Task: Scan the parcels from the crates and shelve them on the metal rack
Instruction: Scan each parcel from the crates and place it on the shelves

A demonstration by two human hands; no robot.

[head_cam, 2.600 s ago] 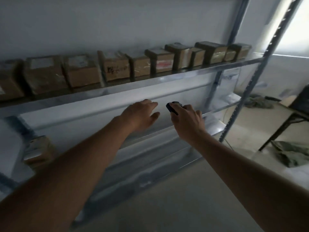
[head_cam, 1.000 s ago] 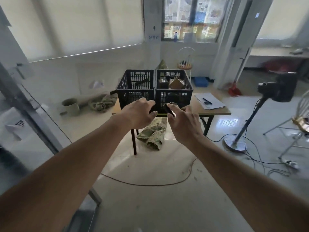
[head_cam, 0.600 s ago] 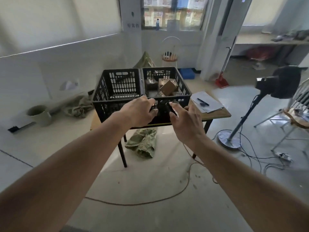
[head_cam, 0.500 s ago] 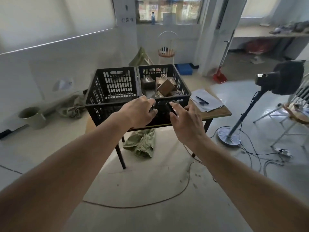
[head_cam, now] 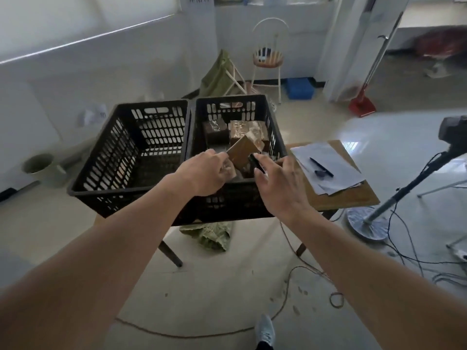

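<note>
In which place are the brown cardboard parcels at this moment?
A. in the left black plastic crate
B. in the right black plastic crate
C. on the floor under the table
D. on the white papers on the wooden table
B: the brown cardboard parcels all lie inside the right black plastic crate, while the left black plastic crate beside it shows no parcels.

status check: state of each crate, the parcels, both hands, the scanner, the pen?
left crate: on the table, no parcels seen inside
right crate: on the table, holds parcels
tilted parcel: leaning, on top of the others
left hand: over the right crate, fingers at the tilted parcel; grip not visible
right hand: holds the scanner
scanner: in the right hand, over the right crate
pen: lying on the papers
</note>
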